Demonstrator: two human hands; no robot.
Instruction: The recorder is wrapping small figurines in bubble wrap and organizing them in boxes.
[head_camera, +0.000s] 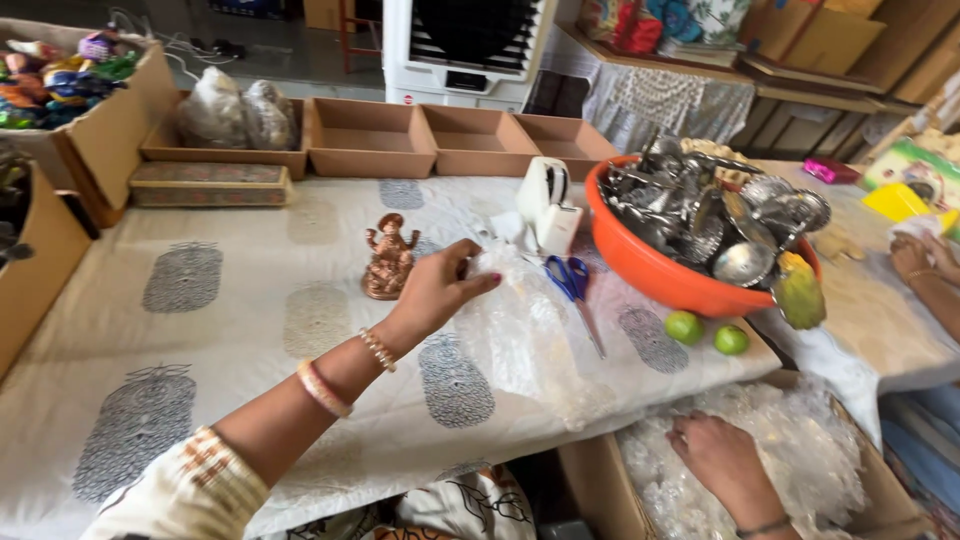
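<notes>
The cloth-covered tabletop (200, 350) lies open to the left and front. A copper figurine (388, 258) stands mid-table; scissors (574, 285), a white dispenser (548, 205) and the orange bowl (650, 270) crowd the right; cardboard trays (420, 140) line the back.

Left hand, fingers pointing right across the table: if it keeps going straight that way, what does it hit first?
The left hand rests on a sheet of bubble wrap. Going straight on, its fingertips would probably meet the blue-handled scissors first, with the orange basin beyond. Depth is hard to judge here.

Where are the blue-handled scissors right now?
In the head view, the scissors lie on the table, right of the left hand, beside the orange bowl.
</notes>
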